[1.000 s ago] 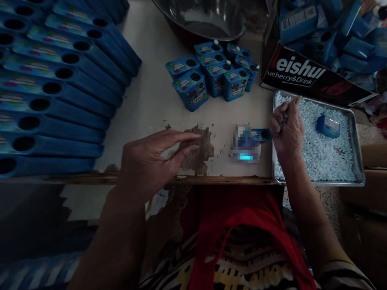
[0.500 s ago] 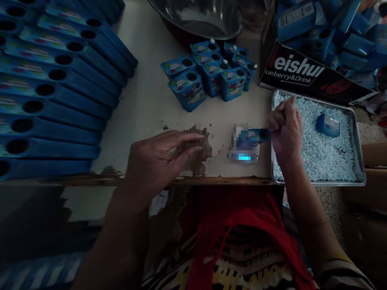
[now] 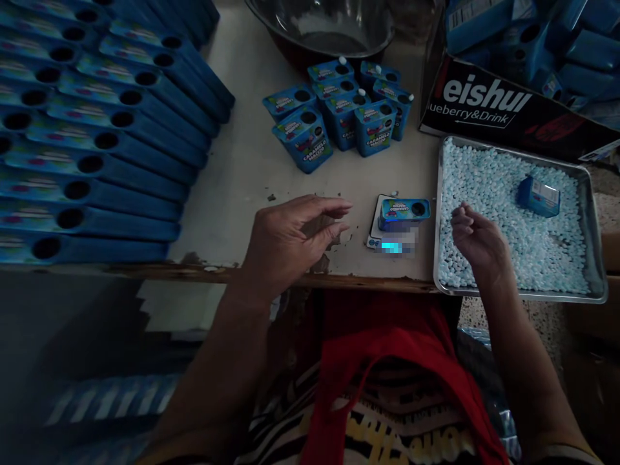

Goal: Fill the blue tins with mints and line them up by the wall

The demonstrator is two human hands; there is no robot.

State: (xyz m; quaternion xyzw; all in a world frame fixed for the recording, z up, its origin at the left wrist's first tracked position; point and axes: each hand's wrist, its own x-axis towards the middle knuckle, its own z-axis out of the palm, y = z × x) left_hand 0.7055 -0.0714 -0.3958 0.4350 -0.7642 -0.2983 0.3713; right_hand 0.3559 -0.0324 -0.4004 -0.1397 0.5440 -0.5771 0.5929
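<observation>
My left hand [image 3: 295, 239] hovers over the table left of a small digital scale [image 3: 372, 239], thumb and fingers apart and nothing between them. On the scale stands a small blue candy box [image 3: 404, 210] with a dark round hole in its top. My right hand [image 3: 479, 239] is over the left part of a metal tray [image 3: 523, 296], its fingers curled together; whether anything is in them is hidden. Pale blue and white candies [image 3: 504, 174] fill the tray, and a blue plastic scoop-like container [image 3: 538, 196] lies on them. One candy [image 3: 394, 193] rests behind the box.
Several filled-looking blue boxes [image 3: 305, 139] stand behind the scale, some with white candies on top. Rows of blue boxes [image 3: 121, 168] are stacked at left. A metal bowl [image 3: 329, 39] sits at the back. A black carton [image 3: 513, 110] holding blue boxes stands behind the tray.
My right hand has moved from beside the box on the scale down over the tray. The box now stands squarely on the scale. My left hand has opened wider; the view has shifted slightly.
</observation>
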